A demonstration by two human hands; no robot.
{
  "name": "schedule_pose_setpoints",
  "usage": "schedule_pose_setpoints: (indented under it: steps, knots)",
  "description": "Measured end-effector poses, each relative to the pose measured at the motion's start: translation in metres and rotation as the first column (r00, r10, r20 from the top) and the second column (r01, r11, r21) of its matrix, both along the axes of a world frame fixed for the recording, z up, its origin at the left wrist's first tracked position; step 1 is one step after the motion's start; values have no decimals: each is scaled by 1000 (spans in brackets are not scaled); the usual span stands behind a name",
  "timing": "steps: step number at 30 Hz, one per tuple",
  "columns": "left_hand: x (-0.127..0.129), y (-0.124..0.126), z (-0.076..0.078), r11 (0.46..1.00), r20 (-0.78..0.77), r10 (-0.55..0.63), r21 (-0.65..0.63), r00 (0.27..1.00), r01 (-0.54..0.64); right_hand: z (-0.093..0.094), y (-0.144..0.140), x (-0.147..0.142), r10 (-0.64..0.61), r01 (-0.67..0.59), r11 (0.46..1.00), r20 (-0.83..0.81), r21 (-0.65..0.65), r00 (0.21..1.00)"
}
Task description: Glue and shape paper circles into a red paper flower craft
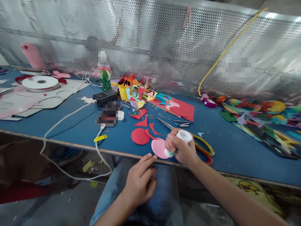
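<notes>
Right hand grips glue stick on pink circle, scissors beside; left hand seemingly empty.

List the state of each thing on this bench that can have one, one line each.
glue bottle: tipped nozzle-down onto the pink paper circle, gripped in right hand
left hand: empty, fingertips at the table edge
scissors: lying flat, blades together
drink bottle: upright, capped

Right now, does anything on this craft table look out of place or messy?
Yes. Paper offcuts lie heaped and scattered across the blue table, and a white cable droops over its front edge. The pink paper circle overhangs that edge, under the glue stick in the right hand. Scissors lie behind it.
</notes>
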State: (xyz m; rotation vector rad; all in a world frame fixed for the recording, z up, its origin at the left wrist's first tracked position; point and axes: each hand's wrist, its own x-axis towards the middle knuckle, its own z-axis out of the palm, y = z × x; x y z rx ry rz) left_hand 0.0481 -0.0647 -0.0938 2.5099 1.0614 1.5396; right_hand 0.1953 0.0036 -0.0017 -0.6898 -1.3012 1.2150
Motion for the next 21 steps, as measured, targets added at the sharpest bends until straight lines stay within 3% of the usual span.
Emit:
schedule_pose_setpoints:
  steps: [5, 10, 17, 21]
  knots:
    - [0, 1, 0, 1000, 10, 11, 12, 1000, -11, 4, -1, -17, 29, -29, 999, 26, -18, 999]
    - [0, 0, 1, 1000, 4, 9, 10, 1000, -9, 6, 19, -17, -55, 55, 998, 6, 3, 998]
    - [-2, 1, 2, 1000, 4, -20, 9, 1000, 20, 3, -13, -11, -79, 79, 997, -11, -15, 997]
    - [-3, 2, 4, 999, -10, -11, 34, 1000, 12, 4, 0, -18, -76, 76, 997, -9, -25, 997]
